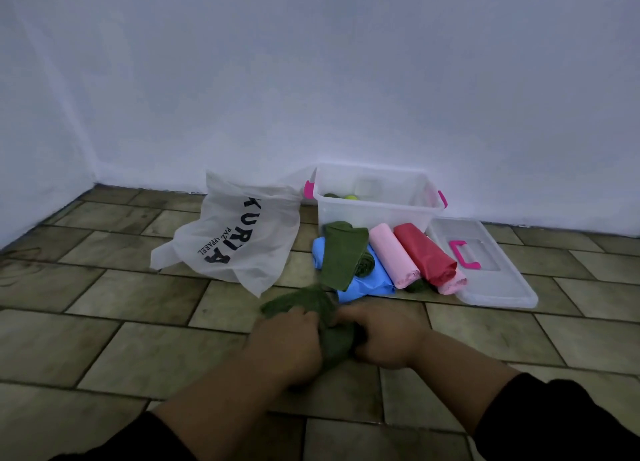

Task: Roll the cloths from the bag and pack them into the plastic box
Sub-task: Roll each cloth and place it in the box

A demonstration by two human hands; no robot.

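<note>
A dark green cloth (304, 303) lies on the tiled floor in front of me, partly rolled. My left hand (285, 342) and my right hand (381, 337) both grip it from either side, fingers closed on the fabric. Behind it lie another green cloth (343, 252), a blue one (372, 280), a pink roll (393, 256) and a red roll (424, 254). The clear plastic box (381, 214) with pink latches stands open by the wall, with a green and a yellow item inside. The white bag (239, 238) lies slumped to its left.
The box's clear lid (491, 277) with a pink handle lies on the floor to the right of the rolls. A white wall runs behind the box and along the left. Brown floor tiles stretch to the left of my arms.
</note>
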